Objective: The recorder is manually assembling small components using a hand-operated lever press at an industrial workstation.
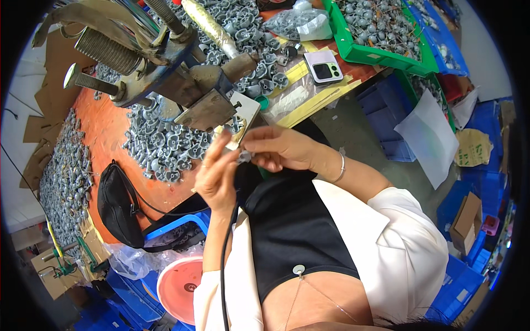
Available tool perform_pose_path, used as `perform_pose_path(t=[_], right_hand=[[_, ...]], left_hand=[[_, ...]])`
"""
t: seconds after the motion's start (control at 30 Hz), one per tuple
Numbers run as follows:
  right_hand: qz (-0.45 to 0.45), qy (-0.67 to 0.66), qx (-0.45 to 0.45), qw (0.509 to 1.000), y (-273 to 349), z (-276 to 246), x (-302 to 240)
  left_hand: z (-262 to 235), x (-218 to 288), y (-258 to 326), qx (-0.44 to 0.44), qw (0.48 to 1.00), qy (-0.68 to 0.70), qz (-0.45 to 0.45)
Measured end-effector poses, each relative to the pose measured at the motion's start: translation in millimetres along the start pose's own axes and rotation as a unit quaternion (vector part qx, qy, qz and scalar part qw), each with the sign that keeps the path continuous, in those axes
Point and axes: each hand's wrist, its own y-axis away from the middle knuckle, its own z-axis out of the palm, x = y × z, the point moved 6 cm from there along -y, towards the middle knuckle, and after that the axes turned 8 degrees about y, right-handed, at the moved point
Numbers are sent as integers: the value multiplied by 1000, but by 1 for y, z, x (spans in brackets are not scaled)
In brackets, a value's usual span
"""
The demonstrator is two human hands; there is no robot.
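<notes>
Just in front of the press, my two hands come together around a small grey part point(244, 156), partly hidden by the fingers. My left hand point(215, 181) has its thumb and fingers at the part's left side, the fingertips slightly smeared by motion. From the right, my right hand point(284, 147) pinches at the same part with thumb and forefinger, the other fingers curled. Right above them is the press's metal block point(207, 110) beside a light plate point(247, 113). A heap of grey moulded parts point(165, 142) lies on the orange table to the left.
A black pouch point(118, 204) lies at the table's left edge, above a pink bowl point(179, 287). A phone point(323, 67) rests on yellow strips at the right. Behind it stands a green crate point(381, 62) of small grey pieces. Blue bins point(383, 113) are on the floor.
</notes>
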Motion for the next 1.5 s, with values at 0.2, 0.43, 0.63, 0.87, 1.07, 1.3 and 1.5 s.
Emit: perform_pose_path(t=[0.2,0.43,0.63,0.87,1.07,1.3,1.5], right_hand=[[-182,257,94,944,-4,-34,-36],[-263,434,80,858,-15,0,-37],[-207,351,88,909,-27,1,-29],[-319,670,290,604,-18,11,-31],[-318,691,299,576,-13,16,-33],[-275,507,205,791,-11,-30,-91],[-396,258,9,881,-59,-14,-217]], left_hand=[[-59,-2,-4,235,969,-56,-44],[5,15,-7,-68,920,-382,52],[-11,-9,-10,33,962,-250,-107],[-11,-31,-18,60,960,-251,-110],[-15,-37,-26,25,974,-190,-119],[-21,-45,-28,-43,972,-198,-121],[9,-17,-28,-8,952,-285,-108]])
